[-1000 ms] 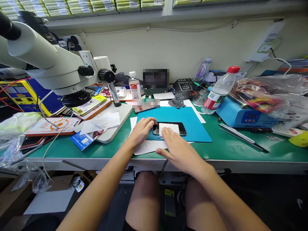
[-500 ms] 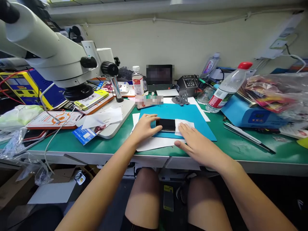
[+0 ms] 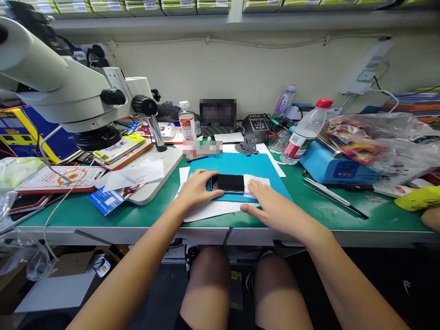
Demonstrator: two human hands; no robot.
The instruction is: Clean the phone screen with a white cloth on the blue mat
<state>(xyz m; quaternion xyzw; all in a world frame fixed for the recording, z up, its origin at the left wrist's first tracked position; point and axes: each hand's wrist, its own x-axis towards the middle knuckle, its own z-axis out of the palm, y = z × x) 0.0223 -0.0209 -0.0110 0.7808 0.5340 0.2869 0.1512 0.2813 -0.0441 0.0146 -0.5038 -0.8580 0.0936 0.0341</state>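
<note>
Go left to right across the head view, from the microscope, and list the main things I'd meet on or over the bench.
Microscope → left hand → dark-screened phone → white wipe → slim white tool → yellow object.

Open passage over blue rectangular mat, far side of flat black phone; white microscope blocks left, red-capped clear bottle right.

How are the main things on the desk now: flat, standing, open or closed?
Black rectangular phone: flat, dark side up, partly covered
White square wipe: spread, under right hand
Blue rectangular mat: flat, partly covered
Clear plastic red-capped bottle: closed
Clear plastic white-capped bottle: closed, upright
Slim white-and-black tools: lying down
</note>
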